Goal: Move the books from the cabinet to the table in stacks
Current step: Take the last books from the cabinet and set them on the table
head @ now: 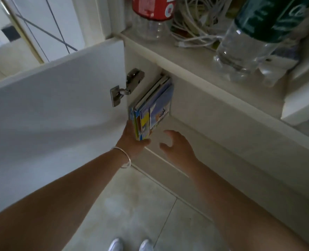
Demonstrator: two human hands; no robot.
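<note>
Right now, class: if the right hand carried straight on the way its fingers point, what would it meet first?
Most likely the books, at their right-hand cover. The right hand is open, its fingers aimed up toward them across a small gap. Depth is unclear, so it might brush the closed cabinet panel beside them instead.

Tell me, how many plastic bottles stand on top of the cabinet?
2: a red-label bottle at the back left, a green-label bottle at the right. More may be hidden outside the frame.

The cabinet door (55,113) looks smooth, matt white; its hinge (126,86) is shiny metal. The books (150,109) show glossy printed covers (paper, apparently). Clear plastic bottles (248,42) glisten above pale, smooth floor tiles (132,205).
</note>
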